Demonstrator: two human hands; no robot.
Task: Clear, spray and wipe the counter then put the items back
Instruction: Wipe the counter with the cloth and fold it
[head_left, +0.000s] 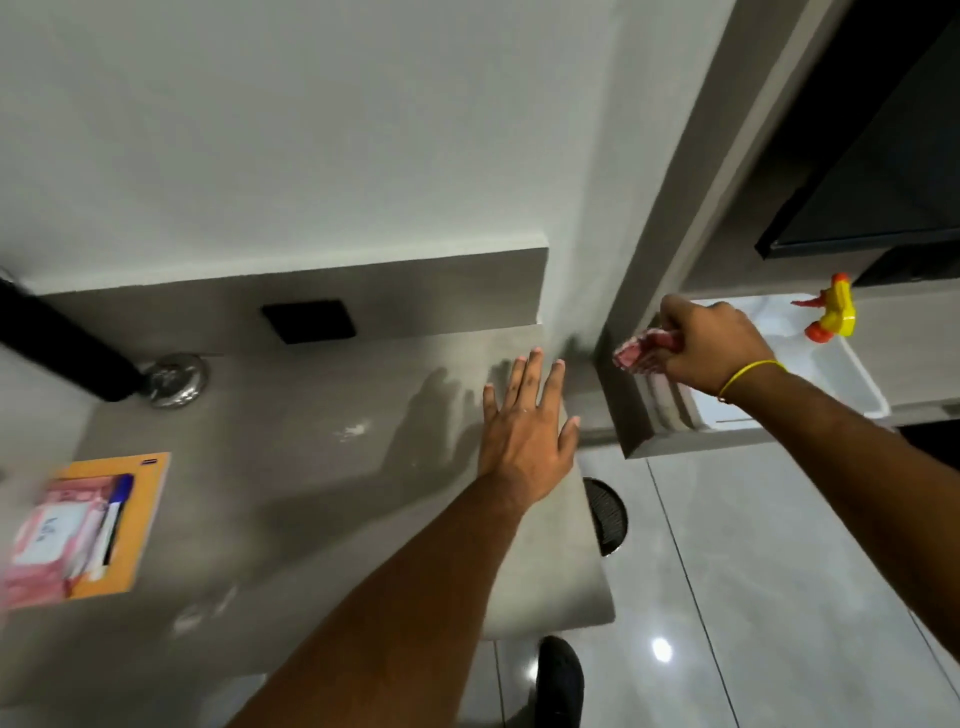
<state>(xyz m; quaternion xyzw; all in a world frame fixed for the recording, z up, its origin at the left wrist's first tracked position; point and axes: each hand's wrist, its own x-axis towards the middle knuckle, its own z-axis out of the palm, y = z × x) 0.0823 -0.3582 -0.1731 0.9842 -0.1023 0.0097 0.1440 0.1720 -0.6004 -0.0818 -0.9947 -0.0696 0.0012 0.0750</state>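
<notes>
From my remote seat the biggest thing in view was the pale wall (270, 119), plain and unmarked, filling the upper half. Below it ran the grey counter (311, 415), matte, with a raised grey backsplash (415, 280) carrying a dark square plate (309, 320). A few faint whitish smears showed on the counter's bare middle. To the right a glossy tiled floor (753, 571) caught a bright spot of light, and a grey column (691, 171) rose beside a dark recessed unit (883, 156).

A lower grey ledge (670, 441) stuck out on the right, holding a white tray (831, 374) — behind it stood a spray bottle (831, 309) with a yellow and orange head, only the top of it visible to me.

At the counter's left edge lay an orange envelope (140, 519) with a blurred pink packet (47, 540) and a blue-capped pen (117, 514) on top. A black bar (62, 348) met a round metal fitting (174, 379) near the back.

The left hand (524, 431) was spread flat, fingers extended and apart, over the counter's right end, holding nothing; I could not tell whether the palm touched. The right hand (711, 343), a yellow band at its wrist, was closed in a fist round a pink cloth (641, 351), just above the ledge's inner corner.

A dark round object (608, 514) showed below the counter edge, and a black shoe (558, 675) on the floor.
</notes>
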